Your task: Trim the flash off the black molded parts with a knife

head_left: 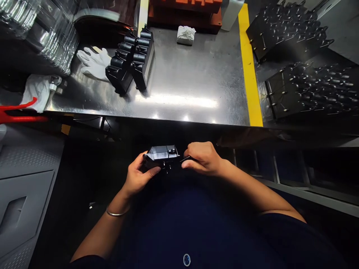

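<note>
My left hand [138, 175] grips a black plastic housing [162, 156] from below and to the side, low over my lap. The housing has a glossy angled top and small pegs under it. My right hand [202, 158] is pinched around a thin black piece [186, 158], whose tip sits at the housing's right side. I cannot tell whether the tip touches the housing. Beyond the table's near edge, several similar black parts stand in rows on a black holder [129, 61], out of reach of both hands.
A steel table [179, 89] holds white gloves [93, 62] and a white cloth bundle [186, 35]. Black pegged racks [308, 89] lie past a yellow floor stripe [249, 63]. Stacked clear trays [56, 37], a red-handled tool [17, 114] and a grey cabinet [25, 194] are at left.
</note>
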Tool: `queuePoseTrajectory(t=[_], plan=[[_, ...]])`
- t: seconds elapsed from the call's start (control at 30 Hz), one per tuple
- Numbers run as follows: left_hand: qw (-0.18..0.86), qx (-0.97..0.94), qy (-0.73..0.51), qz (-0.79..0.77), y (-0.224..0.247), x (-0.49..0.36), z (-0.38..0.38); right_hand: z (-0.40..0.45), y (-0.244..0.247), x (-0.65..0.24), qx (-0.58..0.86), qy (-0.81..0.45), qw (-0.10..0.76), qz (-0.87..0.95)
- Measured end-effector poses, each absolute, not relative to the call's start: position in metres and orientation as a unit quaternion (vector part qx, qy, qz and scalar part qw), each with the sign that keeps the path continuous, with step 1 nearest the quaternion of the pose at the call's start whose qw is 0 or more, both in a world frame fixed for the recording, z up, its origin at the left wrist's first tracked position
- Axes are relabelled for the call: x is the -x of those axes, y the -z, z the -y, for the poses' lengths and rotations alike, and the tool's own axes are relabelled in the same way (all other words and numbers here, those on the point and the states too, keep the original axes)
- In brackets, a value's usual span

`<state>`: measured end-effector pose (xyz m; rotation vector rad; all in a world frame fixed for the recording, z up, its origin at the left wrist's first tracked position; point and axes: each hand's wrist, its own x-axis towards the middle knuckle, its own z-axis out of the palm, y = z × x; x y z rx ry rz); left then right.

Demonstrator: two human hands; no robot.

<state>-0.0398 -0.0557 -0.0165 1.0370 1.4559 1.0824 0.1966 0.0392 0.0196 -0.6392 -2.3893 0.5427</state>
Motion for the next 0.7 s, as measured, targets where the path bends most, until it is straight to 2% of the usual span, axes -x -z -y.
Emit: queuePoseTrajectory(t=[0.1,0.23,0.47,0.7], plan=[[0.431,-0.5,-0.461,-0.593,0.016,0.043,0.058,-0.036,-0.022,-0.199,0.294,-0.246,0.299,0.874],[0.367,-0.61,-0.452,-0.538,0.011,0.05,0.058,-0.031,-0.022,-0.2,0.295,-0.243,0.286,0.879],[0.352,-0.681,-0.467,-0.442,0.005,0.052,0.057,-0.033,-0.015,-0.2,0.333,-0.221,0.235,0.886],[0.28,-0.745,-0.473,-0.38,0.0,0.058,0.05,-0.033,-0.023,-0.207,0.237,-0.447,0.177,0.844]])
